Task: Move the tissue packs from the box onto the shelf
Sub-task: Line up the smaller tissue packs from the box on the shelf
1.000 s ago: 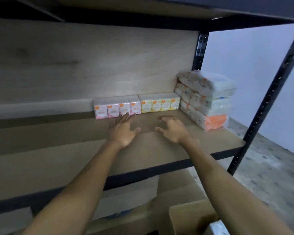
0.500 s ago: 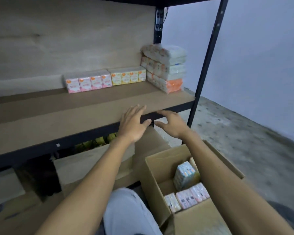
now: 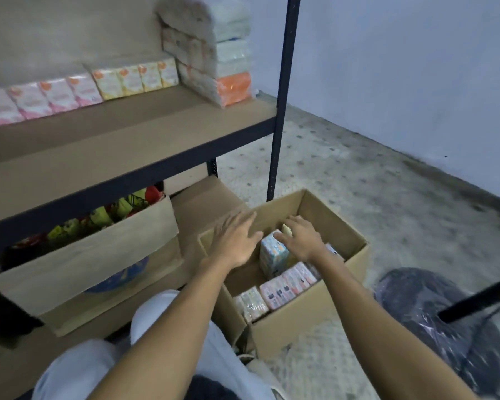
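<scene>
An open cardboard box (image 3: 309, 316) stands on the floor in front of me. Inside it a blue tissue pack (image 3: 273, 256) stands upright, with pink packs (image 3: 289, 284) and a pale pack (image 3: 250, 303) lying nearer me. My left hand (image 3: 236, 239) hovers over the box's left side with fingers spread and holds nothing. My right hand (image 3: 302, 236) reaches over the blue pack with relaxed fingers; whether it touches the pack is unclear. On the shelf (image 3: 133, 140) stand a row of pink packs (image 3: 41, 101) and a row of yellow packs (image 3: 136, 79).
A stack of wrapped tissue bundles (image 3: 214, 50) fills the shelf's right end beside the black upright post (image 3: 282, 96). Below the shelf sit a cardboard box with colourful items (image 3: 84, 255) and a folded box (image 3: 208, 197). A dark plastic-wrapped object (image 3: 445, 321) lies at right.
My view dropped from the shelf to the floor box. Both hands left the shelf board and came down over the open box, the right one above the blue pack.
</scene>
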Action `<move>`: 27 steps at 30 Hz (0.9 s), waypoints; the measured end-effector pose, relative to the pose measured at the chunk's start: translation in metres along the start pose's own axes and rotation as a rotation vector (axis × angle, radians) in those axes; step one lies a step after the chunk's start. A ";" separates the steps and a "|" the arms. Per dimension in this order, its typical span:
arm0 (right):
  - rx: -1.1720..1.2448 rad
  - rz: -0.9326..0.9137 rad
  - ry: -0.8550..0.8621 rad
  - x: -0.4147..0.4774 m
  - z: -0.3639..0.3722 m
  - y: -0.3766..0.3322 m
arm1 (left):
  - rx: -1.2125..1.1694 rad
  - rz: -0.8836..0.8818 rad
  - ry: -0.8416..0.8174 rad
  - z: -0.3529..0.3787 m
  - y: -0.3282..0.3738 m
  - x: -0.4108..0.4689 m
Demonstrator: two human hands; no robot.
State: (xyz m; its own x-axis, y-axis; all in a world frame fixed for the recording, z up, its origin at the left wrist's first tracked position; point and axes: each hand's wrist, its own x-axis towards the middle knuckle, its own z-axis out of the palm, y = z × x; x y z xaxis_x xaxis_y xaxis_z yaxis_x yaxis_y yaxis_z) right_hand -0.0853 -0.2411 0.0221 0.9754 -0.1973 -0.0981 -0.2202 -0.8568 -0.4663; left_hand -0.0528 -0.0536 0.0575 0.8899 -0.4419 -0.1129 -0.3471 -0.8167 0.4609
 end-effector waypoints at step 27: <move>0.010 0.153 -0.093 0.159 0.073 0.133 | -0.506 -0.457 -0.204 0.188 0.009 0.169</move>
State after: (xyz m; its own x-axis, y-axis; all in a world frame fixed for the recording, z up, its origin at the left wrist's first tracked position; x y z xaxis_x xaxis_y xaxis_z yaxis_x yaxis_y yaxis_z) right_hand 0.0414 -0.3520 -0.1196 0.9273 -0.2792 -0.2494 -0.3661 -0.8154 -0.4485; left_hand 0.0392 -0.2053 -0.1229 0.8231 -0.1976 -0.5324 0.2715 -0.6864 0.6747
